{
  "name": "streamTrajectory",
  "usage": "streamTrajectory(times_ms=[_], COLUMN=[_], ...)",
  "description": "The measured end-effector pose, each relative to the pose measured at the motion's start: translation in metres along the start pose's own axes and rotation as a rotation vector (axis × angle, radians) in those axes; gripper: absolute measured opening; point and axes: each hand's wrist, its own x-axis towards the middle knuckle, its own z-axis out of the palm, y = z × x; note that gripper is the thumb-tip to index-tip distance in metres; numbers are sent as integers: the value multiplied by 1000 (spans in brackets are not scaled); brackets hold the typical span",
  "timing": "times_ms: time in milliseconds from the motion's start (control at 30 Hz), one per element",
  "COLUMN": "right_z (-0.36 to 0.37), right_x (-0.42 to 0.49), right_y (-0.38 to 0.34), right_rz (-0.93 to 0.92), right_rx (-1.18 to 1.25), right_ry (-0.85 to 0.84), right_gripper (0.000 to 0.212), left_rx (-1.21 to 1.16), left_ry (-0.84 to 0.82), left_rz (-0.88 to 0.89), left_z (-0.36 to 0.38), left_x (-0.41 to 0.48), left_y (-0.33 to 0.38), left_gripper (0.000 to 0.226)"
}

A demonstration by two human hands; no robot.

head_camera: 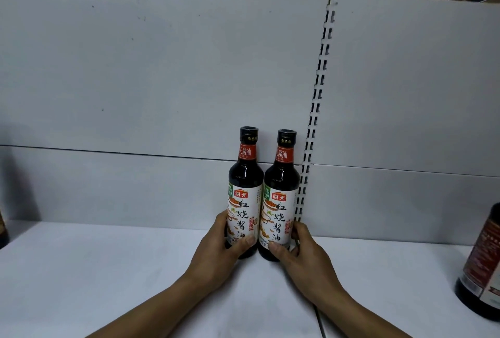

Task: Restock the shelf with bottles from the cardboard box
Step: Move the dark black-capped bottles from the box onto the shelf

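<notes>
A pale grey back panel (162, 67) fills most of the frame, with a slotted upright (319, 94) running down it right of centre. Below it, the white shelf (108, 270) spreads across the lower part of the frame. Two dark soy sauce bottles stand upright on the shelf at lower centre, close against the back panel and just left of the upright, their sides touching or nearly so. The left bottle (244, 186) and the right bottle (281, 189) both have black caps, red neck bands and white labels facing forward. The left hand (219, 253) is wrapped round the lower body of the left bottle, thumb across its front. The right hand (303, 256) grips the right bottle low down in the same way. A larger dark bottle (484, 264) stands at the right edge of the frame, partly cut off.
</notes>
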Motion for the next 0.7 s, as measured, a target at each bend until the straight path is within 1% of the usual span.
streamTrajectory(times_ms=[267,433,533,600,700], right_z=[1,3,3,2,-1], right_x=[1,2,0,-2,-6], right_y=[1,5,5,4,1], right_rz=[-22,-38,-55,-61,-50], right_rx=[-37,-42,-34,-17,8], right_ry=[-6,3,28,51,82], right_gripper=[61,57,62,64,52], left_rx=[91,159,144,129,136], left_ry=[36,72,97,101,121], left_rz=[7,15,23,2,-86], left_z=[1,2,3,3,5], left_x=[-3,-9,-14,-19,-34], left_y=[0,10,17,22,27], left_gripper=[60,52,50,57,80])
